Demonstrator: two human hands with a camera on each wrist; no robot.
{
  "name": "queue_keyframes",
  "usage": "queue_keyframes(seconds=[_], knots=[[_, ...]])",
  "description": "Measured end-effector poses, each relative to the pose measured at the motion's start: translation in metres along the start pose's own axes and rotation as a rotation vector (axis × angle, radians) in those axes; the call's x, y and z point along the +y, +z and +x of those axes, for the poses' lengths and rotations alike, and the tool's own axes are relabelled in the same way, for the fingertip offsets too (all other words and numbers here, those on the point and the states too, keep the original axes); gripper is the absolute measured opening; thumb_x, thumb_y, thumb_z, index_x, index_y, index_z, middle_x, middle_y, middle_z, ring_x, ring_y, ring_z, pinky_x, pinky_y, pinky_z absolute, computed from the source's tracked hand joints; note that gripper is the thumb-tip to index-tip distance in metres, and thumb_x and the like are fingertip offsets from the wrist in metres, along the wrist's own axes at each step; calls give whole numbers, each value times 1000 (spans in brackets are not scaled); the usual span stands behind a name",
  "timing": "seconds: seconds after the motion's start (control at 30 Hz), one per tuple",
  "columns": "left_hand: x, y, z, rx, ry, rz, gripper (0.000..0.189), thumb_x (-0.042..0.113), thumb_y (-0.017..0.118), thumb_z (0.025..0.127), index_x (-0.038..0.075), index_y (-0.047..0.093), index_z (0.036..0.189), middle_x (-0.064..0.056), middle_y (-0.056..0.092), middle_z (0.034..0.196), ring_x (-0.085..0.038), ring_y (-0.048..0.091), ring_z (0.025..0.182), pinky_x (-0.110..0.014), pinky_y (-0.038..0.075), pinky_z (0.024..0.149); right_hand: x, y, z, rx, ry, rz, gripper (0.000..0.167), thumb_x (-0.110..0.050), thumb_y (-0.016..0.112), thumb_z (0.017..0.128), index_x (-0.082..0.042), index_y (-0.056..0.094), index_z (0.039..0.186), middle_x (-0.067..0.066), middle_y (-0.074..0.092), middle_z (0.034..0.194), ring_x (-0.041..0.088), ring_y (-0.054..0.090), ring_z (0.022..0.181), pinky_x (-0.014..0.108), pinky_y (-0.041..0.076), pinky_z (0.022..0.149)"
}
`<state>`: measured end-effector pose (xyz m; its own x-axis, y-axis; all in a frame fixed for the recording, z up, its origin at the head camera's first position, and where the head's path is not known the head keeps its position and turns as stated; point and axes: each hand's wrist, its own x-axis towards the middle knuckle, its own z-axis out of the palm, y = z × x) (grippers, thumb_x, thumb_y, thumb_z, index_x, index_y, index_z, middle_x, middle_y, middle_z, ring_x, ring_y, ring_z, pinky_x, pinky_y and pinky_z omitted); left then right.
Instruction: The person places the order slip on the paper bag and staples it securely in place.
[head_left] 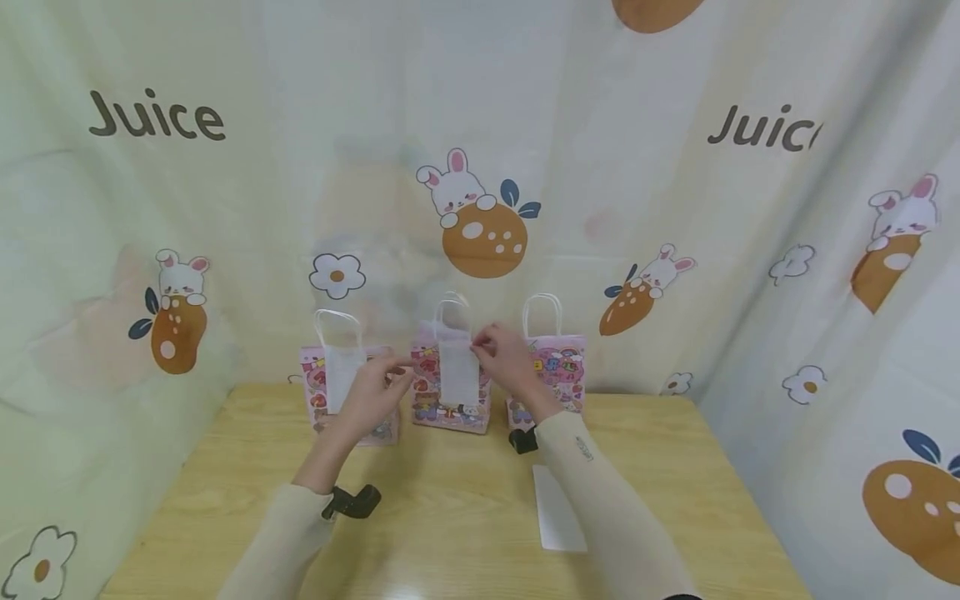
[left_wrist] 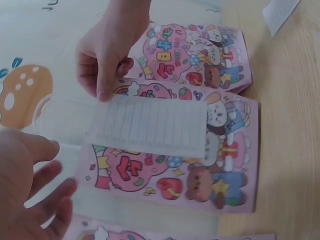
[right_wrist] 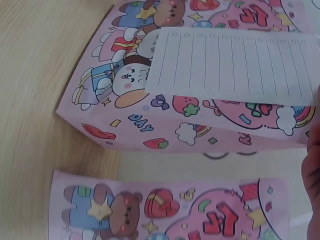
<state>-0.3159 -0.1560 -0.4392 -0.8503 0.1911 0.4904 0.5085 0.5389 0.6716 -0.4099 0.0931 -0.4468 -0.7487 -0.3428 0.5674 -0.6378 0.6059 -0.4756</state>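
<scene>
A lined white paper slip (head_left: 459, 377) lies against the front of the middle pink gift bag (head_left: 424, 408), just below its white handle. At the slip's upper right corner, my right hand (head_left: 507, 357) pinches the paper between thumb and fingers. The left wrist view shows this right hand (left_wrist: 111, 50) with its thumb on the slip's (left_wrist: 155, 122) corner. My left hand (head_left: 377, 392) is beside the middle bag's left edge, its fingers loosely spread and holding nothing. Cartoon bears and a dog decorate the bag (right_wrist: 90, 85).
To the left stands a similar bag (head_left: 315, 387) with a white slip (head_left: 342, 375) on its front. Another bag (head_left: 564, 367) stands on the right, partly behind my right forearm. A white paper (head_left: 557, 510) lies on the wooden table (head_left: 450, 517). A printed curtain (head_left: 375, 183) hangs behind.
</scene>
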Motion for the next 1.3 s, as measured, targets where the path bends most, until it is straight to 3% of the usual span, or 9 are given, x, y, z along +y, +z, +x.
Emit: queue_keyframes(seconds=[0.27, 0.47, 0.57, 0.63, 0.77, 0.87, 1.07, 1.17, 1.3], knots=[[18, 10, 20, 27, 86, 161, 49, 12, 73, 86, 3, 56, 131, -15, 52, 134, -34, 49, 121, -50, 44, 97, -1, -17, -22, -8, -86, 85, 7, -10, 74, 87, -10, 68, 84, -3, 58, 81, 5, 57, 60, 23, 50, 55], [23, 22, 35, -65, -4, 171, 79, 26, 80, 82, 3, 38, 145, -18, 47, 139, -34, 56, 111, -46, 47, 93, -4, -21, -35, -11, -111, 145, 5, -10, 74, 87, -11, 69, 85, -4, 57, 84, 6, 62, 64, 23, 52, 58], [22, 27, 39, -95, -35, 217, 77, 30, 79, 83, 1, 40, 144, -19, 50, 137, -35, 55, 115, -48, 46, 96, -5, -19, -39, 13, -109, 131, 6, -10, 75, 85, -11, 70, 85, -5, 55, 82, 6, 62, 64, 22, 52, 56], [22, 29, 40, -87, -31, 269, 69, 33, 78, 83, 1, 49, 137, -18, 56, 130, -36, 55, 115, -52, 42, 97, -6, -18, -39, 30, -106, 125, 6, -10, 76, 85, -11, 70, 85, -5, 56, 81, 6, 62, 64, 21, 52, 56], [21, 32, 43, -67, -3, 327, 36, 32, 78, 83, 5, 72, 107, -5, 70, 85, -26, 62, 78, -43, 49, 75, -9, -17, -39, 39, -104, 130, 6, -12, 77, 84, -10, 71, 83, -6, 58, 80, 6, 62, 68, 21, 53, 59], [19, 34, 43, -84, -21, 265, 16, 25, 77, 86, 9, 75, 88, 4, 62, 61, -16, 52, 54, -32, 45, 56, -11, -16, -38, 49, -116, 107, 7, -11, 77, 83, -10, 71, 82, -5, 59, 79, 8, 59, 70, 23, 52, 60], [16, 35, 41, -160, -149, 52, 11, 15, 68, 92, 5, 72, 91, -4, 68, 78, -14, 56, 60, -28, 47, 54, -13, -14, -33, 50, -105, 7, 13, -16, 80, 82, -10, 71, 89, -2, 61, 87, 10, 54, 69, 26, 48, 57], [14, 35, 39, -174, -161, 17, 10, 13, 67, 93, 5, 71, 90, -5, 68, 78, -14, 55, 60, -28, 46, 53, -15, -17, -30, -6, -81, -56, 24, -23, 79, 83, -8, 71, 99, 3, 63, 97, 16, 59, 78, 31, 51, 65], [13, 33, 39, -190, -157, -12, 11, 14, 66, 94, 4, 72, 93, -7, 69, 81, -15, 57, 62, -28, 46, 55, -15, -20, -24, -96, -82, -98, 17, -24, 77, 85, -10, 73, 92, 1, 65, 89, 17, 61, 81, 33, 51, 70]])
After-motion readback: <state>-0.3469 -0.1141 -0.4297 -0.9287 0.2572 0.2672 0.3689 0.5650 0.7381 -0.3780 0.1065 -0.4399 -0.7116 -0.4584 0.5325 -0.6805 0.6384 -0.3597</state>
